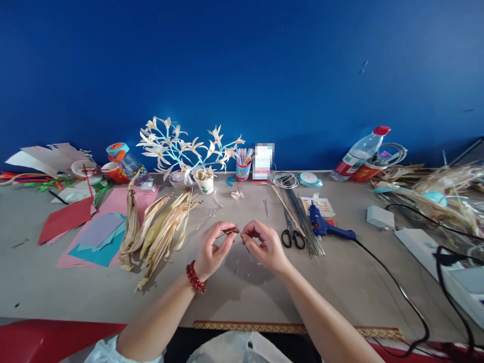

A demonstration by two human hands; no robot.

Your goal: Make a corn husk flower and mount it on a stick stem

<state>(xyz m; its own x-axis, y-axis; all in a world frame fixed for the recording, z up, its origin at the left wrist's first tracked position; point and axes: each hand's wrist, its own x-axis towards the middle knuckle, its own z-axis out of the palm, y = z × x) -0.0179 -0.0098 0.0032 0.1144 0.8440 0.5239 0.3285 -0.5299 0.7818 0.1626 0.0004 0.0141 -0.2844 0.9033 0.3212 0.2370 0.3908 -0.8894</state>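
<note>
The left hand (217,249) is pinching one small brown piece (231,231) between thumb and fingertips, holding it above the middle of the surface (234,297), and one red beaded bracelet (195,277) is circling its wrist. The right hand (266,247) is curling just beside the piece, thumb and forefinger closing together; whether they are gripping anything is too small to tell. Toward the right edge, one pair of black-handled scissors (293,239) is lying beside a bundle of thin dark rods (308,222), and one blue glue gun (335,229) is resting near one packet (323,205), whose print is staying unreadable. Toward the left edge, dried husks (162,227) are overlapping too closely for counting, partly covering pink paper (81,259). Along the far edge, two cups of pale flowers (192,146) are standing, the front cup (204,185) showing a green design; one pen cup (243,171), one white ribbon spool (309,178) and one red-capped bottle (361,154) are following rightward, the bottle's red-and-white label bearing lettering too small to read.
</note>
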